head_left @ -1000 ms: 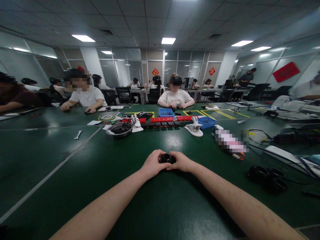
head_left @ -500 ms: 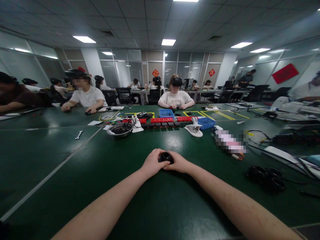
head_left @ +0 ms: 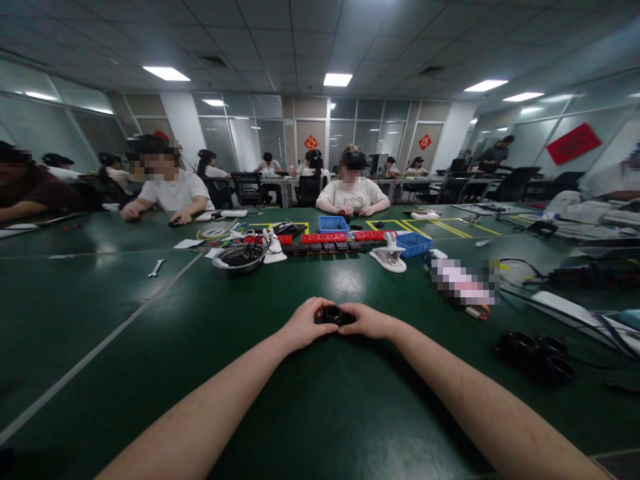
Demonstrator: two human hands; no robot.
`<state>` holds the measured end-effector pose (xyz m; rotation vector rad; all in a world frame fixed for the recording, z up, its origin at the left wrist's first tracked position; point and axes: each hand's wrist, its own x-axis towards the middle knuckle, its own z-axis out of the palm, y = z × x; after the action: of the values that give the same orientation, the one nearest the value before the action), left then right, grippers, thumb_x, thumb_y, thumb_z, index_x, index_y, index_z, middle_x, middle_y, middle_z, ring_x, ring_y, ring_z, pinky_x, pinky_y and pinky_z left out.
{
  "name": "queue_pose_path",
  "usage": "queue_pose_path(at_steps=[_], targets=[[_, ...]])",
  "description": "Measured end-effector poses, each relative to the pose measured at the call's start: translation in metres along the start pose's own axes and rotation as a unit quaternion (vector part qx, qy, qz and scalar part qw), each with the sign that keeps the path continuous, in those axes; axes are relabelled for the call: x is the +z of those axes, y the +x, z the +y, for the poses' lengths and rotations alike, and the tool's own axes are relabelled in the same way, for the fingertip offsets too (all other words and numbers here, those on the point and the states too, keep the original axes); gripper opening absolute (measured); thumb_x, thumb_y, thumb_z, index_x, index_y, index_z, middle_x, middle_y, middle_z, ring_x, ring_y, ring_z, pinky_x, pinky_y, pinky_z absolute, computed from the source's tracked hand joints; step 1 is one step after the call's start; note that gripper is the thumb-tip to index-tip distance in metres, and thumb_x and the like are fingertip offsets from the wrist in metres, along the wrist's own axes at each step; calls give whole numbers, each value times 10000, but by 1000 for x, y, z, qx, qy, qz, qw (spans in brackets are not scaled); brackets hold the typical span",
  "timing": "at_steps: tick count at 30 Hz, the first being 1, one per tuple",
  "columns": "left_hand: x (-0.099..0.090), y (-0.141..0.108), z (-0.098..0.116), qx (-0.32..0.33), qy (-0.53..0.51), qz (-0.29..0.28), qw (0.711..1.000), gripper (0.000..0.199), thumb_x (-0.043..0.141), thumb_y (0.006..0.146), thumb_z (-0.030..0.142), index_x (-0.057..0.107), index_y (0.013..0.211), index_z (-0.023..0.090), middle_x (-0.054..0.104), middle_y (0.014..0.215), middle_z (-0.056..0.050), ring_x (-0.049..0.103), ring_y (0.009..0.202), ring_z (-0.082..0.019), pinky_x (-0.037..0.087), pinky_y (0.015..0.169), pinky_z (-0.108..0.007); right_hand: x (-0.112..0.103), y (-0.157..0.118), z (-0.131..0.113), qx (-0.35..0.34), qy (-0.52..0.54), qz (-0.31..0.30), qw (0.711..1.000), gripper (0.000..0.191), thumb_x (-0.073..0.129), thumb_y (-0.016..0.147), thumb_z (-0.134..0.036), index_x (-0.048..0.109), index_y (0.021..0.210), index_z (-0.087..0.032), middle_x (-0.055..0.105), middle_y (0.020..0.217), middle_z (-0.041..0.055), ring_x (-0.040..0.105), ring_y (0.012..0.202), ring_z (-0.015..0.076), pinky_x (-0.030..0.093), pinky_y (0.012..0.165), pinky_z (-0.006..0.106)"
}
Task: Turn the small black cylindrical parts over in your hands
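Both hands meet over the green table, around a black round part with a ring-like opening on top (head_left: 332,315). My left hand (head_left: 306,325) wraps its left side, with the thumb stretched along the near edge. My right hand (head_left: 369,321) closes on the right side, its thumb bent at the near edge. A dark piece shows under the right fingers; whether it belongs to the same part I cannot tell. Most of the part's underside is hidden by the fingers. To the right lie several black ring-shaped parts (head_left: 543,353), close together.
A metal bowl (head_left: 220,265) with dark cables, a white clamp (head_left: 389,253), blue trays (head_left: 414,245) and red strips (head_left: 324,237) stand across the table. A wrench (head_left: 157,269) lies at left. Phone-like pink object (head_left: 463,280) and cables lie right. Co-workers sit opposite.
My right hand has shifted slightly to the right and its thumb has drawn away from the left thumb, showing more of the black part. My left hand stays nearly still.
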<state>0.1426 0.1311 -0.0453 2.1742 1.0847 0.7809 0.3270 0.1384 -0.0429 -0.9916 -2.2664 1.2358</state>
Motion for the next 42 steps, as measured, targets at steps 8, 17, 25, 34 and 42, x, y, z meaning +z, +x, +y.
queue_pose_path(at_steps=[8,17,25,34,42], targets=[[2,-1,3,-8,10,19,1000,357,656,604,290,547,930,194,522,847,-14,501,738,-159,405,641,-260,2,1,3,28,-70,39,996,272,600,638,-197,553,900,-138,580,780,-5,518,696,130,395,614,232],[24,-6,7,-63,40,129,989,329,643,616,317,504,884,184,501,871,-35,503,814,-201,411,684,-304,22,7,5,97,-199,182,958,293,657,553,-328,496,724,-152,516,659,6,480,618,153,333,536,241],[16,-3,3,-37,27,97,994,294,642,616,268,516,868,183,501,864,-22,499,803,-180,413,685,-282,32,9,0,57,-228,217,947,408,631,586,-319,510,942,-163,547,903,65,501,829,217,359,711,308],[1,1,-2,11,-13,-19,1000,391,663,598,349,535,926,179,525,865,-23,498,749,-165,404,627,-262,1,-1,5,-12,13,-3,1000,352,606,646,-213,531,982,-141,579,885,15,527,810,163,404,726,275],[4,2,-7,11,-23,-25,999,387,652,616,323,518,952,186,511,882,-23,494,748,-162,398,637,-266,-1,-1,5,9,6,-11,1000,311,604,632,-178,548,934,-126,573,832,12,519,755,150,396,702,274]])
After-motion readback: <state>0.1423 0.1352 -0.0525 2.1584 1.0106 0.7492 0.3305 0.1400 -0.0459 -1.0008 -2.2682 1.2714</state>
